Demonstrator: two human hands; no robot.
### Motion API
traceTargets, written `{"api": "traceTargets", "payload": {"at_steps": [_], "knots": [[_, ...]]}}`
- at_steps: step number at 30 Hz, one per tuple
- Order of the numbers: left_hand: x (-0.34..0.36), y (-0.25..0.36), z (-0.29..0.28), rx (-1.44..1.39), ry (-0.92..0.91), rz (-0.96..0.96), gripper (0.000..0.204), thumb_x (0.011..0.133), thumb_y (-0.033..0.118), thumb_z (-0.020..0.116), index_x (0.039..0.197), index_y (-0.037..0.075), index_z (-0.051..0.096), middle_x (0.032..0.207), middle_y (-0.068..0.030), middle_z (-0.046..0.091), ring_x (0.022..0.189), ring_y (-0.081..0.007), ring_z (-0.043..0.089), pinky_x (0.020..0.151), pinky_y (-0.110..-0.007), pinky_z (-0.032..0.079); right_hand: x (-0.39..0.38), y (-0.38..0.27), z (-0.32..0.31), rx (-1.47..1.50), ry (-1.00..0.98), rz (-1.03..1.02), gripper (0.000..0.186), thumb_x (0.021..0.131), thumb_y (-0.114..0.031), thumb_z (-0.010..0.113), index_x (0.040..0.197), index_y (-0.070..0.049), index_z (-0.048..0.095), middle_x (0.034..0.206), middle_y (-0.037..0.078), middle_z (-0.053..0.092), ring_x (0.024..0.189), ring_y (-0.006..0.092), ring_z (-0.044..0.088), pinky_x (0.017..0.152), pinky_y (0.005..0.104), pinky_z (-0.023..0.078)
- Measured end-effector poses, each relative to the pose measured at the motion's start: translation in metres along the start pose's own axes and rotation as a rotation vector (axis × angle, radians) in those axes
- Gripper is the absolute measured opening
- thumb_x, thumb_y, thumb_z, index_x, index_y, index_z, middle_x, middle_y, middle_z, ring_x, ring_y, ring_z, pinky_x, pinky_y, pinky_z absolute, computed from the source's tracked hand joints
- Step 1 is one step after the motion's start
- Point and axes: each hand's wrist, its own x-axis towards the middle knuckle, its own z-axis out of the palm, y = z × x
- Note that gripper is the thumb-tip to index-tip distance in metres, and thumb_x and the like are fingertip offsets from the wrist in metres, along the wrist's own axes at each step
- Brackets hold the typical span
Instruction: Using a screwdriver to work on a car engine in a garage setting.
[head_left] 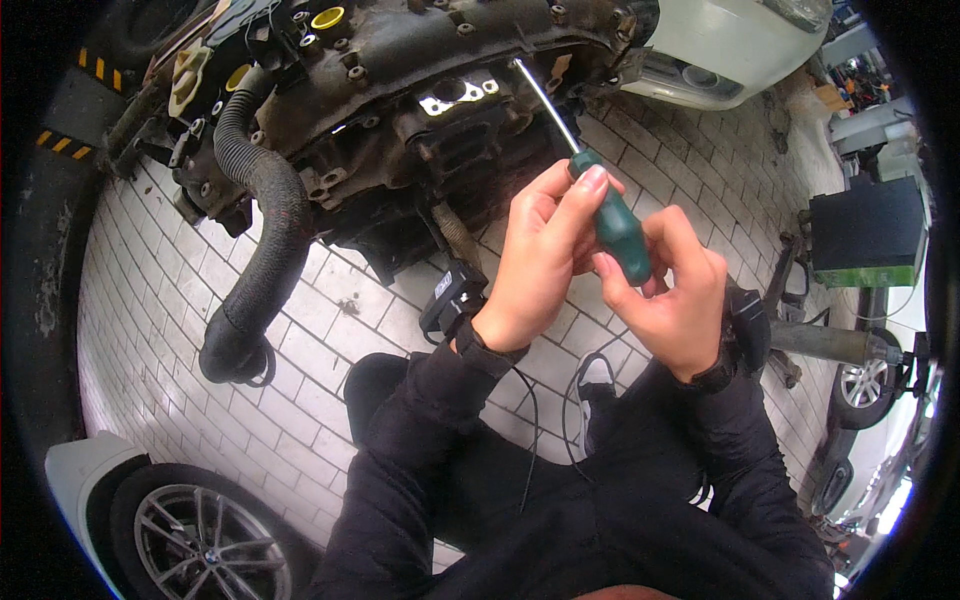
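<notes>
I grip a screwdriver [620, 230] with a green handle and long steel shaft, its tip against a dark, grimy engine [420, 40] near a fastener on the upper cover. My left hand [540, 250] is closed round the front part of the handle, thumb on top. My right hand [670, 290] holds the rear end of the handle with curled fingers and thumb. A thick corrugated black hose [270, 240] hangs down from the engine's left side. Pale gasket surfaces [450, 98] and yellow round fittings [327, 18] show on the engine.
White tiled floor [170, 360] lies under my legs. A white car bumper [720, 50] is at upper right, a wheel [210, 530] at lower left. A dark box [865, 220], a metal post [820, 342] and another car [890, 420] stand at right. A striped dark edge [60, 110] runs along the left.
</notes>
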Motion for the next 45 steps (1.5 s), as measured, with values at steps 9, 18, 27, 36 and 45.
{"api": "traceTargets", "payload": {"at_steps": [9, 18, 27, 36, 45], "knots": [[0.001, -0.003, 0.002, 0.033, 0.038, 0.015, 0.029, 0.106, 0.036, 0.059, 0.106, 0.008, 0.066, 0.076, 0.0076, 0.059, 0.057, 0.0024, 0.044, 0.051, -0.018, 0.033, 0.000, 0.003, -0.001, -0.012, -0.020, 0.012, 0.034, 0.079, -0.018, 0.085, 0.087, -0.006, 0.055, 0.065, 0.002, 0.055, 0.051, 0.0089, 0.049, 0.048, 0.0259, 0.040], [0.004, -0.008, -0.004, 0.017, 0.014, 0.003, 0.029, 0.106, 0.037, 0.060, 0.106, 0.008, 0.065, 0.080, 0.0053, 0.061, 0.061, 0.0010, 0.052, 0.053, -0.017, 0.038, 0.002, 0.006, 0.002, 0.005, -0.027, 0.024, 0.034, 0.080, -0.019, 0.086, 0.088, -0.006, 0.056, 0.065, 0.003, 0.055, 0.052, 0.0098, 0.050, 0.049, 0.0262, 0.041], [0.011, -0.007, -0.003, 0.041, 0.009, -0.002, 0.029, 0.106, 0.036, 0.059, 0.109, 0.009, 0.066, 0.074, 0.0095, 0.053, 0.056, 0.0015, 0.040, 0.051, -0.019, 0.030, 0.000, 0.006, 0.005, 0.024, 0.089, -0.072, 0.048, 0.087, -0.011, 0.080, 0.124, -0.005, 0.051, 0.071, 0.004, 0.062, 0.060, 0.0082, 0.056, 0.055, 0.0240, 0.043], [0.017, -0.002, -0.010, -0.028, -0.060, -0.040, 0.030, 0.104, 0.033, 0.065, 0.113, 0.004, 0.065, 0.066, 0.0089, 0.045, 0.054, -0.0007, 0.035, 0.050, -0.021, 0.027, 0.005, 0.003, -0.004, 0.419, -0.136, 0.231, 0.044, 0.105, -0.012, 0.054, 0.147, -0.004, 0.041, 0.070, 0.001, 0.057, 0.060, 0.0068, 0.053, 0.057, 0.0216, 0.041], [0.017, -0.001, -0.015, -0.131, -0.142, -0.104, 0.032, 0.106, 0.037, 0.061, 0.114, 0.006, 0.067, 0.073, 0.0076, 0.055, 0.060, -0.0003, 0.047, 0.055, -0.020, 0.037, 0.004, 0.001, -0.002, 0.540, -0.108, 0.259, 0.070, 0.098, -0.020, 0.069, 0.157, -0.004, 0.034, 0.079, 0.004, 0.065, 0.061, 0.0090, 0.058, 0.060, 0.0216, 0.044]]}}
